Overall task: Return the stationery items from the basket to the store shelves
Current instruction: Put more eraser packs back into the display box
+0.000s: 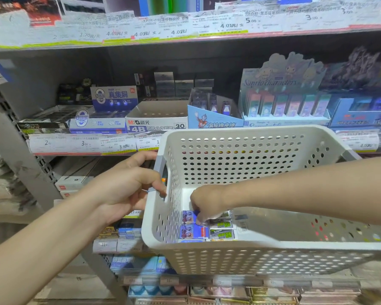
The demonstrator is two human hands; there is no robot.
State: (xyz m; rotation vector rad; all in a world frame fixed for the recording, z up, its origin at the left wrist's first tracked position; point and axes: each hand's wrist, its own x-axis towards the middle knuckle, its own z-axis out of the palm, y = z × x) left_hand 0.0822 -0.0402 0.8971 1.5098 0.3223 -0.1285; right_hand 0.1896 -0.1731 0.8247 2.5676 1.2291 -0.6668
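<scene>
Before metal shelves (pixel 141 148), left hand (pixel 128 190) grips perforated plastic basket (pixel 229 256).

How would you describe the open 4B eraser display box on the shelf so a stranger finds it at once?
Start at the white perforated basket and look just above its far left corner, on the middle shelf. There stands a white open-topped carton, the 4B eraser box. Unlike the blue cartons on either side, it bears red M&G lettering and a large "4B ERASER 30".

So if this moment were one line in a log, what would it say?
left hand: grips basket handle | right hand: in basket, fingers on blue eraser pack | green packs: beside it | shelving: not yet
</scene>
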